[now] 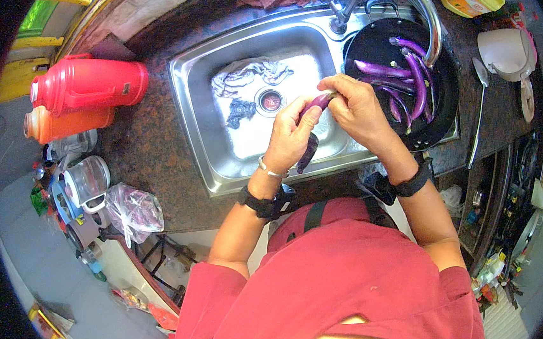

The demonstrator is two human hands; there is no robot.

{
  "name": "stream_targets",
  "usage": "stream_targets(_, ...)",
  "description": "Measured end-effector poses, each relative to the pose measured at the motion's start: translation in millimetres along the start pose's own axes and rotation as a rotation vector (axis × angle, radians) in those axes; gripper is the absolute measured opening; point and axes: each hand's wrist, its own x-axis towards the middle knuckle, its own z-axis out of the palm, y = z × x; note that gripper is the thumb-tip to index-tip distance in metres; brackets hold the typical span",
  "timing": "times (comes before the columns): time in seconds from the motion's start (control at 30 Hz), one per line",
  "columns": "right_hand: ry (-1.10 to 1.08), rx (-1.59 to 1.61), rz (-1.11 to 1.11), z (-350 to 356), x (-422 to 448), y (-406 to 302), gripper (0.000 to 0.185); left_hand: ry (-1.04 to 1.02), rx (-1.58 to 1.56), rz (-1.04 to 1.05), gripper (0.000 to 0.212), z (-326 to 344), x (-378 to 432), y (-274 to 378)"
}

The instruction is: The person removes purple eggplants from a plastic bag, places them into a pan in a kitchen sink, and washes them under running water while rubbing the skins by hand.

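My left hand point(293, 135) grips a long purple eggplant point(315, 107) over the right part of a stainless steel sink point(188, 129). The eggplant's dark lower end sticks out below my palm. At its pale stem end, the fingers of my right hand point(355, 104) are closed on the tip. Several purple eggplants point(420, 88) lie in a black pan point(435, 125) to the right of the basin. Inside the basin are a crumpled wet cloth point(231, 78), a dark scrubbing pad or rag point(241, 113) and a drain strainer point(271, 101).
Faucets point(339, 24) rise behind the sink, and a curved metal spout point(428, 26) reaches over the pan. Red and orange vacuum flasks point(96, 84) lie at left, near a glass jug point(90, 179) and a plastic bag point(135, 209). At right are a long-handled spoon point(480, 109) and white pot point(505, 51).
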Motion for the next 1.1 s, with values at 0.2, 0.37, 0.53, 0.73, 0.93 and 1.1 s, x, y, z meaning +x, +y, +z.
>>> stream_targets(0.2, -0.153, 0.518, 0.594, -2.0, -4.5, 3.9, 0.022, 0.0, -0.247, -0.077, 0.034, -5.8, -3.6, 3.8)
stream_targets(0.37, -0.084, -0.17, 0.123, -13.5, -17.4, -10.5, 0.031, 0.154, -1.024, -0.177, 0.036, -13.7, 4.6, -0.7)
stream_targets(0.53, 0.457, -0.732, -0.035, -80.8, 4.6, -64.9, 0.027, 0.175, -0.919, -0.098, 0.028, -30.9, 7.4, -14.8)
stream_targets(0.73, 0.255, -0.486, 0.402, -98.5, 1.9, -10.5, 0.023, 0.2, -1.144, -0.058, 0.029, -29.6, 36.8, -24.3)
stream_targets(0.93, 0.075, -0.433, -0.109, -21.6, 45.5, -43.2, 0.043, 0.292, -1.054, -0.095, 0.037, -27.0, 49.5, -23.3)
stream_targets(1.1, -0.122, -0.374, 0.016, -51.7, 79.8, -1.8, 0.036, 0.313, -1.072, -0.036, 0.043, -28.9, 56.8, -21.5)
